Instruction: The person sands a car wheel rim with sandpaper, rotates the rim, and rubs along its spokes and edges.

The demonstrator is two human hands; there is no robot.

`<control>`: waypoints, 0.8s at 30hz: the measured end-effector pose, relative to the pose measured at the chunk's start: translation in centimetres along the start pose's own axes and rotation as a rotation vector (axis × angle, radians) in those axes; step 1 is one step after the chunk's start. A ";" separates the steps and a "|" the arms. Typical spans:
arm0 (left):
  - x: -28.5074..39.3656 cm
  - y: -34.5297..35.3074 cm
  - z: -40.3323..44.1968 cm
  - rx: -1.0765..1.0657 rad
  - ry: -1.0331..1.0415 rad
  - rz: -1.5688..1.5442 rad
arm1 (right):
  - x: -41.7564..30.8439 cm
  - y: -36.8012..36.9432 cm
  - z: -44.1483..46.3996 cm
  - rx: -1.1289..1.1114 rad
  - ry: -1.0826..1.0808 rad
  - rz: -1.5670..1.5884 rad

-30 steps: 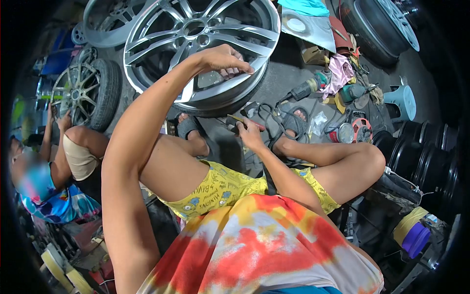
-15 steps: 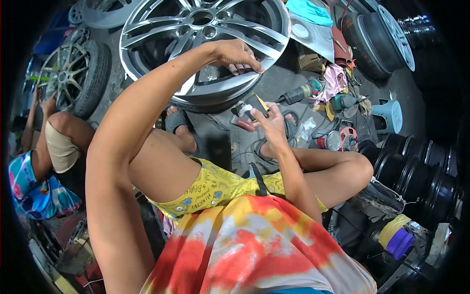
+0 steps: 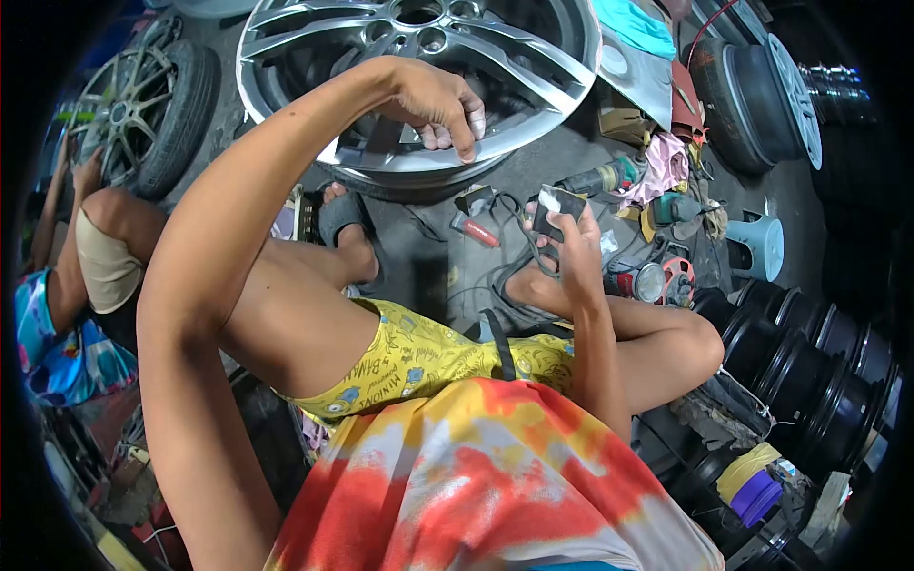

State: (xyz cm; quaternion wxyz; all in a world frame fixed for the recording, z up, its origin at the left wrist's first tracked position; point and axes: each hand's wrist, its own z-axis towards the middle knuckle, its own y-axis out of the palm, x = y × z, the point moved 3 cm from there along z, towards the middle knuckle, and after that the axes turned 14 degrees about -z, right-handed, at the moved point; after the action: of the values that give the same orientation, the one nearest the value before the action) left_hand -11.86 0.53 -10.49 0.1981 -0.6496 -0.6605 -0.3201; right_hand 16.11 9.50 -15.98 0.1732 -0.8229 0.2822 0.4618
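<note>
A large silver alloy wheel [image 3: 533, 124] with split spokes lies face up in front of me. My left hand [image 3: 443, 109] is over its near rim, fingers bent and a whitish film on the fingertips. Its lowest finger reaches the rim's face, and I see nothing held there. My right hand [image 3: 574, 249] holds a small dark flat square piece [image 3: 560, 211] by its edges, with a white dab of paste on top. On the floor between my feet lies a red tube [image 3: 475, 229], close to a small dark object I cannot make out.
Power tools [image 3: 595, 179], a pink cloth [image 3: 662, 164] and a tin can [image 3: 636, 280] lie to the right. Beyond are a blue stool [image 3: 759, 246] and several dark rims [image 3: 809, 352]. At left another person [image 3: 114, 247] sits by a tyred wheel [image 3: 133, 114]. A cable winds near my right foot.
My left hand has moved left along the near rim. My right hand has shifted right and turned, so the dark square's top with the white paste now faces up. The camera view has shifted slightly.
</note>
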 end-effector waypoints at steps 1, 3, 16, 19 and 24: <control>-0.1 -0.1 0.2 -0.010 0.007 0.002 | 0.1 0.0 0.2 -0.002 0.003 -0.001; -0.2 0.0 0.3 -0.020 0.014 0.005 | -0.1 0.0 0.5 -0.001 -0.057 -0.065; 1.7 0.8 3.9 0.087 0.130 -0.012 | -6.5 0.3 2.8 0.159 -0.074 -0.313; 1.8 1.0 4.5 0.125 0.159 -0.070 | -7.1 0.6 3.9 0.162 -0.128 -0.296; 1.3 0.7 3.6 0.089 0.125 -0.062 | -7.7 1.4 4.7 0.131 -0.109 -0.292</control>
State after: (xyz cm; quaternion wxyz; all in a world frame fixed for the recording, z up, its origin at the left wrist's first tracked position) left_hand -10.67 3.90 -12.05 0.2578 -0.5982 -0.6801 -0.3365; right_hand 8.93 13.38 -11.83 0.3067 -0.8159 0.1794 0.4562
